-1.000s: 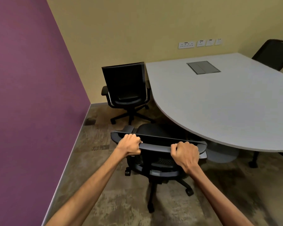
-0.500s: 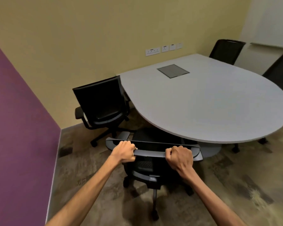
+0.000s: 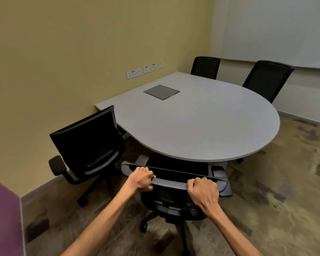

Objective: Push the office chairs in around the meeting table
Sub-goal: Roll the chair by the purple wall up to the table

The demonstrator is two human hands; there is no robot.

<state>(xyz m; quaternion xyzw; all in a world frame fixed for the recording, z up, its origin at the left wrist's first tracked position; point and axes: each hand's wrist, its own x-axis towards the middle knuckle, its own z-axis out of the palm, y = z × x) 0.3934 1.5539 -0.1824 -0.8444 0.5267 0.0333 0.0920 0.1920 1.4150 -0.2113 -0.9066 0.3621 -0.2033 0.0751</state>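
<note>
The left hand [image 3: 141, 179] and the right hand [image 3: 203, 190] are both curled tight around the top bar of the near chair [image 3: 174, 183], one at each end. This chair is black with a grey rim, and its back bar runs sideways, left to right. It faces the tabletop [image 3: 201, 124], with its seat tucked under the round edge. A second black chair [image 3: 87, 143] stands to the left, turned toward the tabletop's side. Two more black chairs, the far left chair [image 3: 205, 67] and the far right chair [image 3: 266, 80], stand at the far side.
</note>
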